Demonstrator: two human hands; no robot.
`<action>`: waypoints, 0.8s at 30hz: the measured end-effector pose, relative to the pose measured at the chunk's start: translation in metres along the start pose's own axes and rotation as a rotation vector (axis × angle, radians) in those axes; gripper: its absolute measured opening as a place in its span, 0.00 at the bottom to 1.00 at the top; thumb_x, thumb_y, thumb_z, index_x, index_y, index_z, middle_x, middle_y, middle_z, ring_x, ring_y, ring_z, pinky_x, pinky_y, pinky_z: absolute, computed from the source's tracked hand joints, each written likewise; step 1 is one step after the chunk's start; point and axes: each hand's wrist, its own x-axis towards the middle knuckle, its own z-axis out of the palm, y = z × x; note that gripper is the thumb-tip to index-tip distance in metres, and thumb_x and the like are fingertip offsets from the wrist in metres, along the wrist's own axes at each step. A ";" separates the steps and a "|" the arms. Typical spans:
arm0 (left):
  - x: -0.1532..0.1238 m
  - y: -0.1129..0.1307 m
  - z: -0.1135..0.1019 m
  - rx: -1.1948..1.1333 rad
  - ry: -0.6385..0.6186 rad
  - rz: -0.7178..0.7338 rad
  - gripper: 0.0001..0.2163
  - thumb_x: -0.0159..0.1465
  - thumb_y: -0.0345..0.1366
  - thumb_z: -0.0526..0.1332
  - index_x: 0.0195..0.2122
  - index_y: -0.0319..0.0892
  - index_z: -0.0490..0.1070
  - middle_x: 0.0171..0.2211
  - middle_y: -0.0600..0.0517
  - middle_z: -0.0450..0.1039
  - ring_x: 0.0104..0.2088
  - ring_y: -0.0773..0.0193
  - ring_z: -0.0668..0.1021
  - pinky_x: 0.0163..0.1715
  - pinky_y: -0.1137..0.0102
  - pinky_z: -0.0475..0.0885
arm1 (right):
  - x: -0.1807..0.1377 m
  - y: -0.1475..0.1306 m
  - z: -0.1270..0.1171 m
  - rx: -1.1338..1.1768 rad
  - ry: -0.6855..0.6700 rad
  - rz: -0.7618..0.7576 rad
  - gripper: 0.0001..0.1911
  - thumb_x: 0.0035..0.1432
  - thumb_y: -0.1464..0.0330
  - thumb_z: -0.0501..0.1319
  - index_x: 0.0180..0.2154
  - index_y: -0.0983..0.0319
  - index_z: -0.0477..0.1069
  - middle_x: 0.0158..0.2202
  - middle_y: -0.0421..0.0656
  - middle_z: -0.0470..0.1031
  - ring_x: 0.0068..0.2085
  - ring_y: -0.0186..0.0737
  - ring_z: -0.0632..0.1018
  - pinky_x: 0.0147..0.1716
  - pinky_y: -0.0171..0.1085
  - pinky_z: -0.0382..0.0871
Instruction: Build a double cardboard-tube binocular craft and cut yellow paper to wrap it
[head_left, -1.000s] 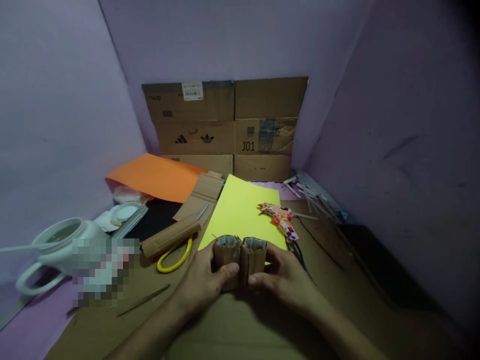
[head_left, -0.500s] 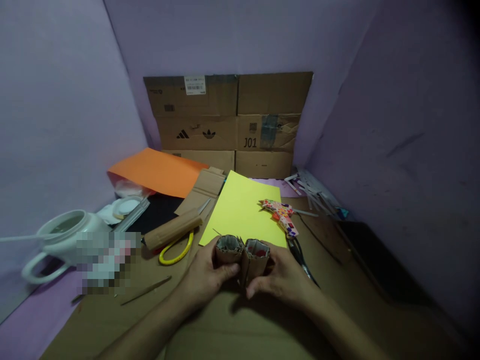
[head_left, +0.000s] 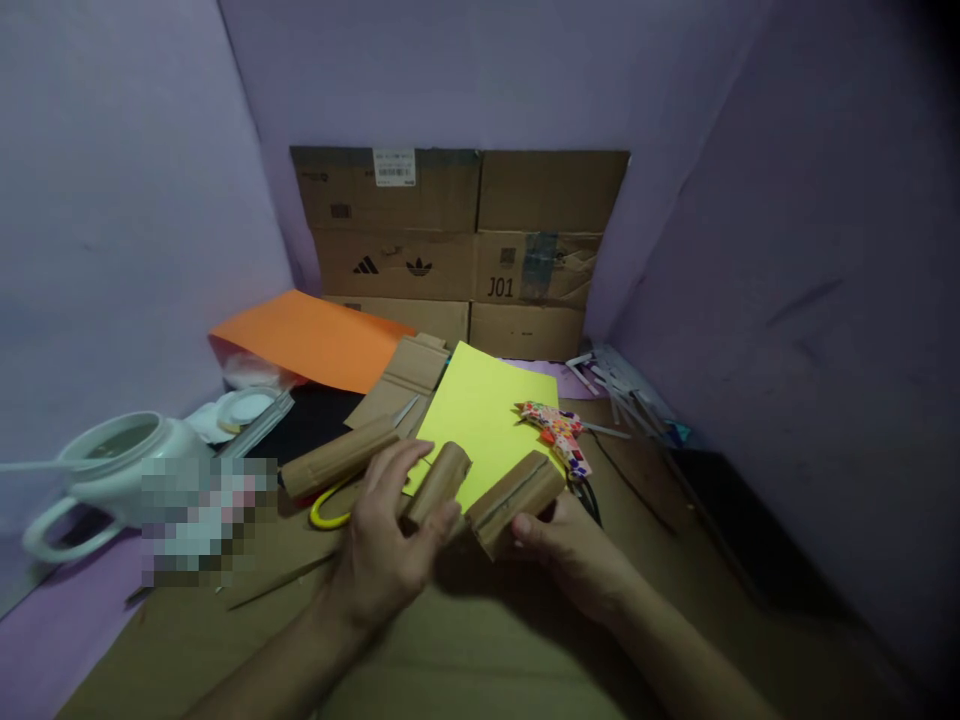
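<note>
Hands (head_left: 386, 530) each holding a rounded cardboard tube (head_left: 523, 500), right one seamed lengthwise

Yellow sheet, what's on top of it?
The multicoloured glue gun lies partly over the right side of the yellow sheet. A cardboard tube in the left hand and a second tube in the right hand hide part of the sheet's near end; what's there can't be seen.
</note>
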 end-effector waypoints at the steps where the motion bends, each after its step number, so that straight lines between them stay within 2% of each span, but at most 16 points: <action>1: -0.004 0.004 0.000 -0.023 -0.047 0.041 0.22 0.58 0.39 0.61 0.53 0.42 0.62 0.49 0.44 0.68 0.47 0.55 0.72 0.47 0.62 0.69 | 0.000 0.002 0.001 0.007 -0.001 0.000 0.27 0.38 0.59 0.73 0.42 0.60 0.74 0.39 0.46 0.80 0.40 0.49 0.79 0.40 0.44 0.73; 4: -0.012 0.015 0.004 -0.032 -0.215 0.066 0.24 0.56 0.35 0.64 0.53 0.45 0.61 0.48 0.48 0.70 0.45 0.58 0.74 0.45 0.64 0.70 | 0.000 0.007 0.003 0.019 -0.015 -0.022 0.25 0.39 0.59 0.73 0.41 0.61 0.74 0.37 0.45 0.80 0.40 0.47 0.79 0.44 0.42 0.71; 7: -0.012 0.016 0.005 -0.005 -0.248 0.058 0.21 0.56 0.34 0.62 0.51 0.44 0.64 0.47 0.47 0.72 0.47 0.55 0.73 0.49 0.60 0.67 | 0.000 0.008 0.005 0.010 -0.031 -0.009 0.26 0.39 0.59 0.73 0.41 0.62 0.74 0.38 0.46 0.79 0.42 0.48 0.78 0.43 0.43 0.70; 9: -0.008 0.013 0.002 -0.086 -0.272 -0.026 0.18 0.57 0.35 0.61 0.50 0.43 0.66 0.46 0.47 0.74 0.45 0.55 0.75 0.47 0.60 0.69 | 0.000 0.006 0.003 0.002 0.027 -0.009 0.29 0.38 0.60 0.74 0.43 0.61 0.72 0.40 0.47 0.77 0.42 0.49 0.77 0.40 0.44 0.72; 11: -0.004 0.011 -0.002 -0.246 -0.320 -0.154 0.18 0.57 0.38 0.61 0.49 0.42 0.68 0.44 0.47 0.74 0.42 0.55 0.76 0.43 0.63 0.71 | 0.000 0.001 -0.001 -0.021 0.184 -0.112 0.35 0.35 0.61 0.75 0.47 0.57 0.69 0.44 0.46 0.75 0.42 0.47 0.77 0.39 0.43 0.72; 13: -0.001 0.008 -0.004 -0.432 -0.351 -0.275 0.18 0.57 0.42 0.61 0.47 0.41 0.68 0.41 0.46 0.75 0.39 0.56 0.77 0.36 0.66 0.72 | 0.001 -0.004 -0.008 -0.060 0.362 -0.292 0.34 0.35 0.60 0.75 0.47 0.53 0.69 0.46 0.43 0.74 0.42 0.44 0.76 0.39 0.41 0.71; 17: -0.001 0.006 -0.002 -0.606 -0.372 -0.392 0.20 0.56 0.44 0.63 0.46 0.38 0.69 0.38 0.46 0.75 0.37 0.56 0.77 0.33 0.68 0.72 | -0.004 -0.011 -0.020 -0.213 0.539 -0.525 0.09 0.49 0.59 0.67 0.31 0.56 0.75 0.35 0.40 0.75 0.38 0.40 0.74 0.40 0.39 0.68; 20: -0.004 0.006 -0.001 -0.584 -0.412 -0.411 0.21 0.55 0.44 0.64 0.47 0.39 0.69 0.39 0.45 0.75 0.38 0.55 0.77 0.36 0.66 0.72 | -0.010 -0.011 -0.021 -0.422 0.563 -0.644 0.08 0.54 0.63 0.63 0.26 0.57 0.74 0.26 0.37 0.73 0.33 0.37 0.73 0.41 0.36 0.65; 24: -0.005 0.008 -0.003 -0.530 -0.428 -0.413 0.21 0.56 0.44 0.63 0.48 0.39 0.69 0.40 0.45 0.76 0.40 0.52 0.77 0.38 0.64 0.72 | -0.016 -0.010 -0.014 -0.679 0.460 -0.800 0.10 0.56 0.69 0.59 0.23 0.59 0.70 0.21 0.34 0.68 0.27 0.33 0.70 0.43 0.36 0.63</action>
